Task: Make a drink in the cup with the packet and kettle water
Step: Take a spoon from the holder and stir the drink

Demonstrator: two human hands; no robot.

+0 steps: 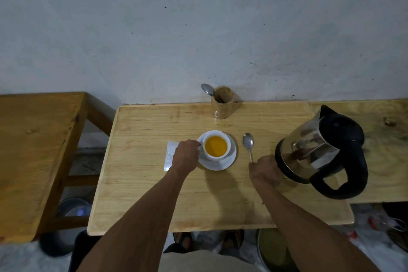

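**Carefully now: a full cup, hot and breakable**

Gently I judge the cup [216, 145] brittle and brimming orange; my left fingers [197, 144] curl at its handle side on the saucer [229, 162]. My right fingers [257, 162] pinch the spoon [248, 142] handle. The kettle [320, 152] is near, the packet [170, 155] flat, the wooden surface [154, 194] against a pale wall.

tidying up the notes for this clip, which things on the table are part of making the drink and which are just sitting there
Part of the job:
cup with orange drink, on its saucer
white packet, flat, left of the saucer
kettle
spoon, handle end at the right hand
left hand at the cup's handle side

Just lying about:
wooden holder with a second spoon
side table
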